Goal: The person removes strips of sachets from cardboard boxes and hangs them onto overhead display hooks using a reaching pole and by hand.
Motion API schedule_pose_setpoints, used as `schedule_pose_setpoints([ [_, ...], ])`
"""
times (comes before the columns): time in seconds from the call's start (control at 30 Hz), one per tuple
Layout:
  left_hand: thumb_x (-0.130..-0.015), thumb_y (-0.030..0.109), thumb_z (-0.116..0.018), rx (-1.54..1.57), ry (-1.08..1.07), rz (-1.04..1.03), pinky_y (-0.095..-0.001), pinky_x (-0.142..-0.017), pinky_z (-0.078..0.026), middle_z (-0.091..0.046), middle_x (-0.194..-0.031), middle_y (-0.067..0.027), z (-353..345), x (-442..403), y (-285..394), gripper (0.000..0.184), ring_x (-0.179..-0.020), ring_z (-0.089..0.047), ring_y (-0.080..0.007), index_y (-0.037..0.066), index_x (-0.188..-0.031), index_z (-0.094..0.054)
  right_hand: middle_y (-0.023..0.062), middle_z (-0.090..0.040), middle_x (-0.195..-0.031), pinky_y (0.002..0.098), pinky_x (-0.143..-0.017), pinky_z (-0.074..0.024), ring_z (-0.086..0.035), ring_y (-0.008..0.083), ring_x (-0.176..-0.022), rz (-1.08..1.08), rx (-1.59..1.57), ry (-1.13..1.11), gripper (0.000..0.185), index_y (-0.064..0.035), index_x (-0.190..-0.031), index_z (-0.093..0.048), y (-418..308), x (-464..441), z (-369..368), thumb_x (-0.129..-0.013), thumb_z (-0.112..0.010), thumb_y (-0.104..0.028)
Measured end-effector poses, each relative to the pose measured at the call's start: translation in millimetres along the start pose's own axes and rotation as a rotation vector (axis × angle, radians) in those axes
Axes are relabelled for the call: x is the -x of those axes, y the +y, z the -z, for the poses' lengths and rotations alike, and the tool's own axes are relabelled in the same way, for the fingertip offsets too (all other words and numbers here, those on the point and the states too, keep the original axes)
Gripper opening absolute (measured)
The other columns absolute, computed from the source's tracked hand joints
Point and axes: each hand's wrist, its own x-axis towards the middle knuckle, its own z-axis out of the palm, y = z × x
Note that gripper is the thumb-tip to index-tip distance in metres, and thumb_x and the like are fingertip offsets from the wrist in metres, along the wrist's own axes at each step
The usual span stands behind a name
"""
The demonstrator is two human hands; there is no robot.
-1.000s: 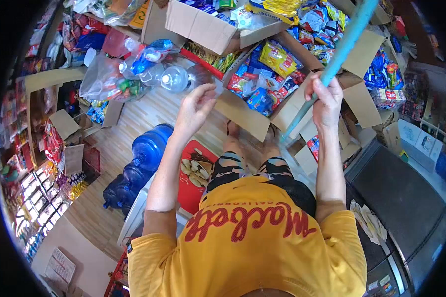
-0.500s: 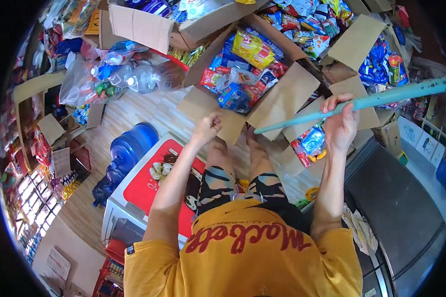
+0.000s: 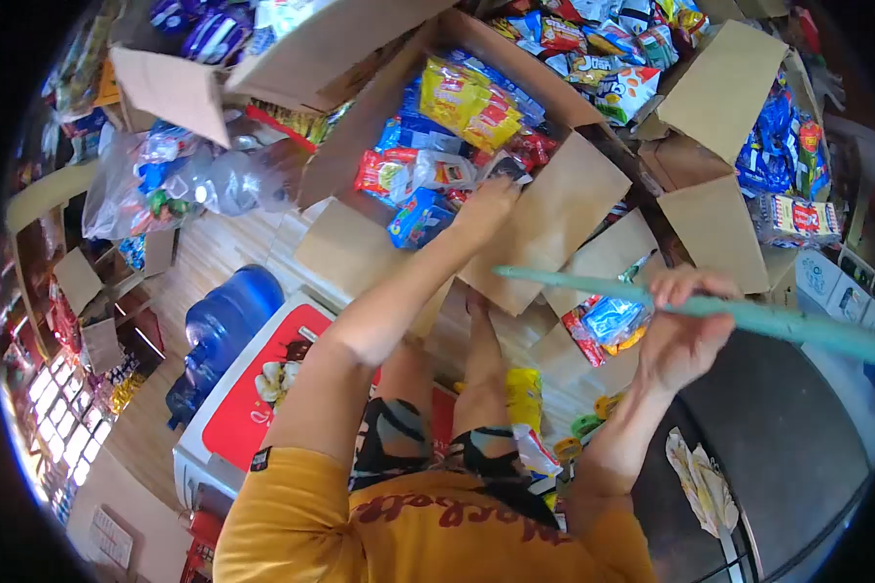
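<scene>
Held pole (image 3: 797, 325) in curled right hand (image 3: 688, 332), left hand (image 3: 491, 206) at packets (image 3: 442, 171)—couldn't tell its openness or hold—needed pole steady.

obstacle beside left hand (image 3: 489, 207): carton flap (image 3: 566, 216)

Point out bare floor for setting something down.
Bare floor shows between bag of bottles, carton flap and blue jug; another patch between jug and barred window. Crowded: the carton of packets at the left hand, and where the right hand holds the green pole.
</scene>
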Motion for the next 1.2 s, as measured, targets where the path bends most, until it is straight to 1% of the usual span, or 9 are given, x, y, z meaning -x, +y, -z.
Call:
schedule_pose_setpoints([
  [0.17,-0.074,0.007,-0.051,-0.288,0.108,-0.125,-0.0377,-0.079,-0.047,-0.054,-0.1,-0.0144,-58.0,-95.4,-20.9,0.028,-0.107,-0.049,-0.0272,0.0,-0.102,-0.055,0.0049,-0.046,-0.068,0.0289,-0.052,-0.0359,-0.044,0.0154,-0.057,0.05,0.026,0.002,0.046,-0.0117,-0.108,-0.048,2.4,5.9,33.0,-0.085,-0.049,-0.052],
  [0.27,-0.079,0.006,-0.046,-0.401,-0.077,-0.09,-0.0413,-0.079,-0.048,-0.046,-0.119,-0.0184,-77.3,-131.4,-40.2,0.038,-0.109,-0.049,-0.0315,-0.003,-0.116,-0.046,0.0044,-0.046,-0.067,0.0276,-0.05,-0.0356,-0.044,0.0137,-0.053,0.073,0.023,0.041,0.046,-0.0121,-0.109,-0.048,4.1,6.4,37.8,-0.085,-0.05,-0.052],
  [0.5,-0.076,0.012,-0.052,-0.302,-0.516,0.093,-0.0394,-0.079,-0.046,-0.062,-0.09,-0.0094,-94.9,-129.4,-62.5,0.027,-0.096,-0.057,-0.0265,0.003,-0.101,-0.06,0.0022,-0.042,-0.065,0.0265,-0.052,-0.0328,-0.04,0.012,-0.052,0.072,0.001,0.024,0.048,-0.0113,-0.113,-0.054,11.4,-3.0,36.6,-0.084,-0.053,-0.05],
  [0.53,-0.076,0.014,-0.053,-0.591,-0.338,-0.147,-0.0411,-0.08,-0.044,-0.061,-0.091,-0.0083,-90.5,-111.8,-59.8,0.019,-0.09,-0.057,-0.0247,0.005,-0.089,-0.064,0.0028,-0.043,-0.065,0.0272,-0.051,-0.0337,-0.041,0.0125,-0.052,0.078,0.01,0.044,0.047,-0.0112,-0.111,-0.052,11.2,-4.6,34.9,-0.084,-0.052,-0.05],
  [0.63,-0.075,0.014,-0.055,-0.536,0.042,-0.381,-0.0439,-0.079,-0.045,-0.059,-0.091,-0.0072,-78.7,-73.5,-72.2,0.02,-0.088,-0.056,-0.0236,0.005,-0.091,-0.062,0.0044,-0.045,-0.066,0.029,-0.049,-0.0354,-0.043,0.0142,-0.051,0.092,0.031,0.08,0.046,-0.0109,-0.108,-0.048,12.8,-4.1,29.8,-0.085,-0.05,-0.051],
  [0.73,-0.074,0.011,-0.055,-0.474,-0.1,-0.199,-0.0415,-0.078,-0.046,-0.056,-0.091,-0.0074,-38.3,-37.4,-55.4,0.023,-0.09,-0.055,-0.0232,0.004,-0.095,-0.06,0.0063,-0.045,-0.066,0.0301,-0.052,-0.0355,-0.044,0.0169,-0.053,0.063,0.02,0.088,0.046,-0.0098,-0.107,-0.047,11.1,-0.6,19.0,-0.086,-0.049,-0.05],
  [0.83,-0.072,0.009,-0.054,-0.335,-0.117,-0.259,-0.0371,-0.077,-0.047,-0.053,-0.089,-0.0088,1.8,-10.0,-42.2,0.025,-0.086,-0.055,-0.0235,0.002,-0.097,-0.057,0.007,-0.046,-0.067,0.0313,-0.054,-0.036,-0.045,0.0182,-0.056,0.021,0.016,0.124,0.045,-0.0089,-0.107,-0.047,5.7,2.7,2.8,-0.086,-0.05,-0.049],
  [1.1,-0.068,0.009,-0.056,-0.182,0.094,-0.142,-0.0354,-0.063,-0.047,-0.053,-0.081,-0.0082,139.2,45.0,47.5,0.019,-0.074,-0.058,-0.024,0.004,-0.087,-0.055,0.0071,-0.045,-0.068,0.032,-0.058,-0.0366,-0.045,0.018,-0.061,-0.045,0.034,0.146,0.041,-0.0029,-0.1,-0.05,-36.2,-0.6,-16.4,-0.085,-0.057,-0.041],
  [1.2,-0.063,0.002,-0.057,-0.126,0.206,-0.038,-0.0383,-0.064,-0.047,-0.053,-0.08,-0.0118,193.9,68.8,72.6,0.019,-0.074,-0.058,-0.0299,0.004,-0.082,-0.055,0.0052,-0.047,-0.068,0.0273,-0.054,-0.0381,-0.045,0.0139,-0.057,-0.138,0.055,0.133,0.025,0.0003,-0.097,-0.054,-54.6,-2.5,-25.4,-0.081,-0.064,-0.016],
])
